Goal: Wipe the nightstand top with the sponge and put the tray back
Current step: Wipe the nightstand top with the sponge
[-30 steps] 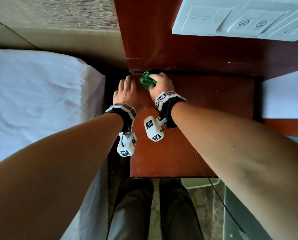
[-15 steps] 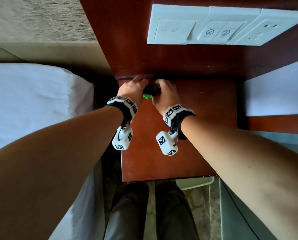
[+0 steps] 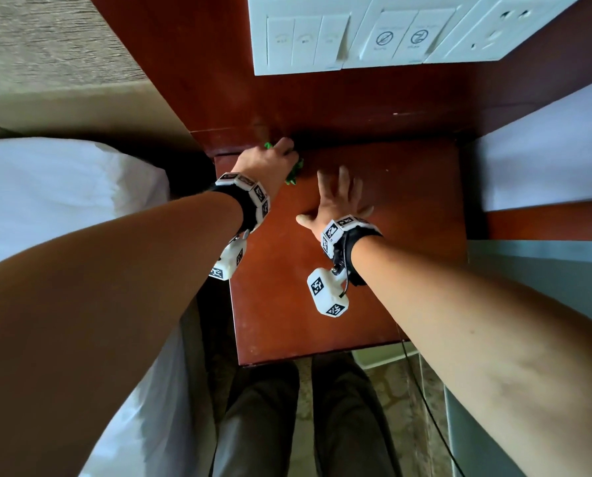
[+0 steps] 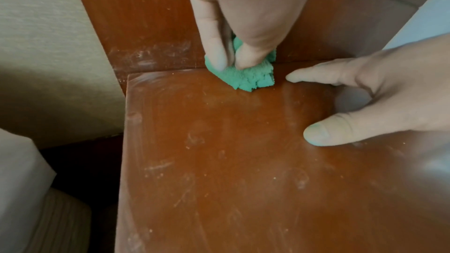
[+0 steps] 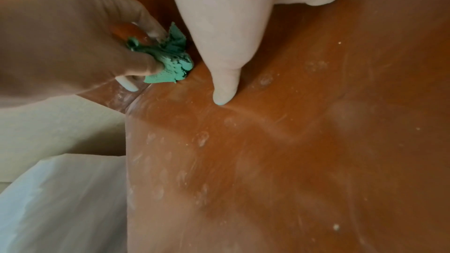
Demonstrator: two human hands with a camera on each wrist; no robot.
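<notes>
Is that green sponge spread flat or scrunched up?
Scrunched: the sponge bulges in crumpled folds from the left hand's pinching fingers.

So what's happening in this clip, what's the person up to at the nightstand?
The person is wiping the nightstand top. Their left hand grips a crumpled green sponge and presses it into the back left corner against the wooden back panel. The right hand lies open beside it, fingers spread on the wood. Smudges and specks show across the surface. No tray is in view.
</notes>
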